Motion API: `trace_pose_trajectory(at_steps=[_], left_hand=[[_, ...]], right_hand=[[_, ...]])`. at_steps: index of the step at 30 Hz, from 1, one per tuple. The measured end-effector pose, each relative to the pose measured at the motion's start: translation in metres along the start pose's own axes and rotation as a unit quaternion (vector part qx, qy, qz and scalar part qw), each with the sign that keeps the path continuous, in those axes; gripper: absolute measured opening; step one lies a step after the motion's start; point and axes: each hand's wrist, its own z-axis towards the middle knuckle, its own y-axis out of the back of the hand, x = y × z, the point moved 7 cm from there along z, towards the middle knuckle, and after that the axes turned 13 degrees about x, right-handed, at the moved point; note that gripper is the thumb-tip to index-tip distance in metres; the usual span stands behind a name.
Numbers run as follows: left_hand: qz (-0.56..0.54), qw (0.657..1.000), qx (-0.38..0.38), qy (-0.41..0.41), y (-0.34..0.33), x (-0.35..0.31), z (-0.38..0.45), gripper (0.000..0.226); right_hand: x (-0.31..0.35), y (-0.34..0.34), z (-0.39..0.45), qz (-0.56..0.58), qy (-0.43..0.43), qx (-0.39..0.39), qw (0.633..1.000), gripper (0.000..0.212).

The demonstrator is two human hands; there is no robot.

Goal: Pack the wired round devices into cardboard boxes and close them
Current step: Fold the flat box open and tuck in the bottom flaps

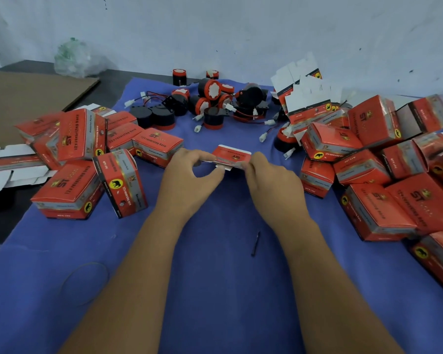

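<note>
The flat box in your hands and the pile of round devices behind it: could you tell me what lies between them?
Only bare blue cloth separates the flat box from the devices, per the head view.

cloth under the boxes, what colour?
Blue; the cloth shows best in the head view, spread under both hands.

Even soft light, edges blurred and warped

A flat box sits mid-desk on the cloth. Behind the flat box lies the heap of round devices. Left of it stand closed boxes, with a cardboard sheet further behind them. Right of it lie more closed boxes, unfolded blanks behind those. Before the flat box lies a small stick.
</note>
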Motion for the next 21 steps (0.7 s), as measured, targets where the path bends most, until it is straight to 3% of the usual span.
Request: trace_pose_trajectory(at_steps=[5,8,11,15,19,21], left_hand=[[0.025,0.999,-0.035,-0.001,0.005,0.0,0.0,0.025],[0.015,0.999,0.009,0.031,0.002,0.005,0.001,0.025],[0.033,0.995,0.068,0.065,-0.007,0.011,0.001,0.041],[0.017,0.997,0.042,0.059,-0.004,0.009,0.003,0.012],[0.19,0.979,0.028,0.063,-0.004,0.007,0.005,0.022],[0.274,0.958,0.049,0.069,-0.01,0.007,0.006,0.04]], right_hand=[[0.009,0.005,-0.004,0.02,0.045,-0.027,0.998,0.027],[0.012,0.007,-0.004,0.015,0.071,-0.046,0.996,0.029],[0.021,0.012,-0.008,0.015,0.117,-0.097,0.988,0.03],[0.027,0.022,-0.014,0.004,0.153,-0.176,0.972,0.028],[0.039,0.013,-0.014,0.037,0.189,-0.166,0.967,0.023],[0.041,0.012,-0.014,0.068,0.199,-0.158,0.965,0.017]])
